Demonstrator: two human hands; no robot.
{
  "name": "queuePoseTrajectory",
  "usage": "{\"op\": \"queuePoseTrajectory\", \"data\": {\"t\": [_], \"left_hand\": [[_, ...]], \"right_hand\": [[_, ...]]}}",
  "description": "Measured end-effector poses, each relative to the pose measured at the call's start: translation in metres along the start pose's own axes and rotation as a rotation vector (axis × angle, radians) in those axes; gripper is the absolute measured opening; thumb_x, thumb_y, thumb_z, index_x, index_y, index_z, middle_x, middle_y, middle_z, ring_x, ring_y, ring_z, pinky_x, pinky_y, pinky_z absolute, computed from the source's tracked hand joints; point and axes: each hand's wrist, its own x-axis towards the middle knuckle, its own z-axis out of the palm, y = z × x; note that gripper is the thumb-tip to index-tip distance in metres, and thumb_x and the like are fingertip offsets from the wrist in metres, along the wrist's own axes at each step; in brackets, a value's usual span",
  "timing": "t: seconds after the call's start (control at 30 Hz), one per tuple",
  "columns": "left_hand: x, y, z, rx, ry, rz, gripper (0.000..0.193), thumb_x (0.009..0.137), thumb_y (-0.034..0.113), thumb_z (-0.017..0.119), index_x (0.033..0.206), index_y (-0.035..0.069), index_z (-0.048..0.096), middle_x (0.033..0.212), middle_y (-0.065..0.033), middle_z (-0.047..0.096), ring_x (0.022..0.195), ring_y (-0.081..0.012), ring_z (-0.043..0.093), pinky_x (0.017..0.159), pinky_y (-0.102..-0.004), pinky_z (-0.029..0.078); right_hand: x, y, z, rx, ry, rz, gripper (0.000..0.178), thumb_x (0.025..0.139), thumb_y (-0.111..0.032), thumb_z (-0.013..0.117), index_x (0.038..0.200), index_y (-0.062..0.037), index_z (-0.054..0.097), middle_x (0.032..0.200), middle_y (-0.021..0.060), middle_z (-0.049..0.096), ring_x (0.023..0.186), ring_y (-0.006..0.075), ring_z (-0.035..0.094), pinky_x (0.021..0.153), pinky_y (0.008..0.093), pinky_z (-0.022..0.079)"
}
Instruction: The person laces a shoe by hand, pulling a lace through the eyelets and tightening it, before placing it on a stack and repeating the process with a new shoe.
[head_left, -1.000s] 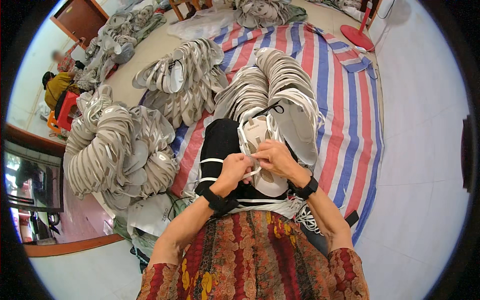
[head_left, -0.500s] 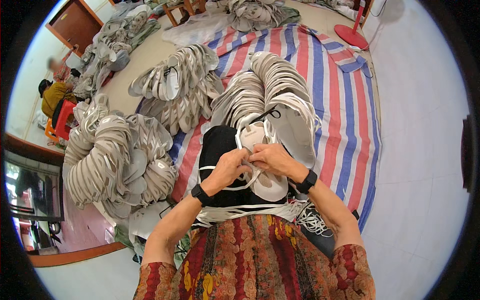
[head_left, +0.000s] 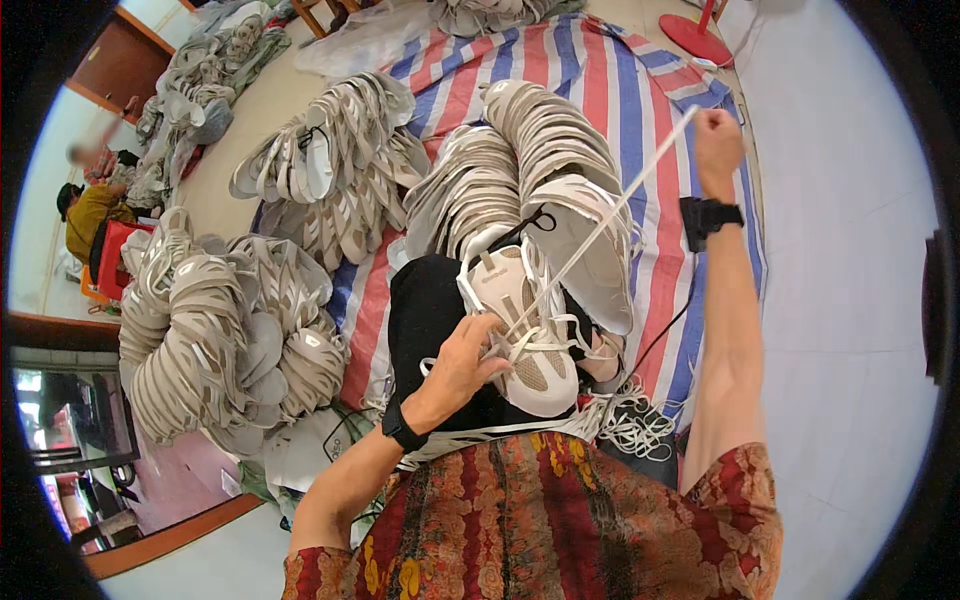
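Nearby, stacked uppers [head_left: 555, 135] crowd striped sheeting [head_left: 668, 265]; right fingers [head_left: 704, 121] grip a lace [head_left: 650, 164], left fingers [head_left: 480, 331] bent, hold unclear.

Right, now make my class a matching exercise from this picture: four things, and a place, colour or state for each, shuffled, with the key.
Things
1. Right hand
2. Left hand
3. Striped sheet
4. Stand base

Descriptions
A. Round and plain red
B. At the side of a shoe
C. Red, white and blue
D. Raised, holding a taut white lace

Pairs: 1-D, 2-B, 3-C, 4-A
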Motion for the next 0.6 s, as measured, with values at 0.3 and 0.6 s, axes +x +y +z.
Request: {"op": "queuePoseTrajectory", "data": {"t": [0.3,0.6], "left_hand": [[-0.018,-0.004,-0.001,-0.051,-0.021,-0.152,0.013,0.076,-0.006,0.056,0.081,0.002,0.046,0.071,-0.0080,0.047,0.057,-0.0164,0.051,0.051,-0.0277,0.041],[-0.018,0.005,0.002,-0.001,-0.077,-0.110,0.007,0.079,-0.004,0.054,0.080,0.001,0.051,0.071,-0.0076,0.053,0.058,-0.0148,0.055,0.051,-0.0256,0.043]], "right_hand": [[-0.211,-0.079,-0.024,0.526,-0.767,-1.194,0.027,0.072,-0.008,0.054,0.099,-0.0051,0.054,0.090,0.0095,0.058,0.069,0.0224,0.060,0.053,0.0329,0.049],[-0.127,-0.041,0.019,0.113,-0.185,-0.806,0.009,0.068,-0.003,0.053,0.077,-0.0033,0.051,0.066,0.0100,0.050,0.059,0.0265,0.054,0.048,0.0352,0.044]]}}
